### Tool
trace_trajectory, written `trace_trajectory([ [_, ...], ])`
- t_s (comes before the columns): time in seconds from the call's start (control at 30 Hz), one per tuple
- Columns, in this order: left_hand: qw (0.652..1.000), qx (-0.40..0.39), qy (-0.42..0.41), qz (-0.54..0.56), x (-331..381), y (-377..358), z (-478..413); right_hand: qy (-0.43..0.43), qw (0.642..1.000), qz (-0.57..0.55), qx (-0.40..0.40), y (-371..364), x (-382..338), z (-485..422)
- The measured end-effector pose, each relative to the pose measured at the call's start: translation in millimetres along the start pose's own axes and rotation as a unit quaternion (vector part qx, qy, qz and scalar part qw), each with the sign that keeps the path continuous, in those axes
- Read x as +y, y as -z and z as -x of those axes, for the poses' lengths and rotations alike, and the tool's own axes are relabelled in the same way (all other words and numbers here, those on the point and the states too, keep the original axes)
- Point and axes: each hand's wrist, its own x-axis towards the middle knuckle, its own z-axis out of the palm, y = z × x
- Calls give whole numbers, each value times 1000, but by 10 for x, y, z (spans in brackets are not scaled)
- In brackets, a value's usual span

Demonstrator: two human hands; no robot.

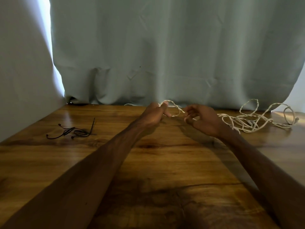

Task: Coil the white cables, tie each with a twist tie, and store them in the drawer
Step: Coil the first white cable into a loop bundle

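Table (166,156), white cable (177,107) in left hand (155,114)

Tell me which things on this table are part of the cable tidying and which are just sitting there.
For the job: white cable, held in left hand and right hand; thin dark strands, probably the twist ties.
Just there: wooden table; grey curtain behind it.

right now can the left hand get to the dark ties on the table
Probably yes: only bare table lies between the left hand and the dark ties, though it holds a white cable loop.
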Motion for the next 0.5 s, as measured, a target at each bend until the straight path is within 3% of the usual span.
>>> trace_trajectory([
  [0.1, 980, -182, 33, 72, 24, 76, -21, 33, 998, -27, 56, -24, -1, -5],
  [0.2, 938, -324, 55, 110, 155, 121, 36, 67, 995, -52, 44, -12, 24, -15],
  [0.33, 884, -426, 56, 182, 342, 137, 107, 128, 991, -34, 23, 5, -36, 27],
  [0.5, 805, -541, 71, 231, 484, 82, 230, 146, 981, -103, 75, -17, 5, 33],
])
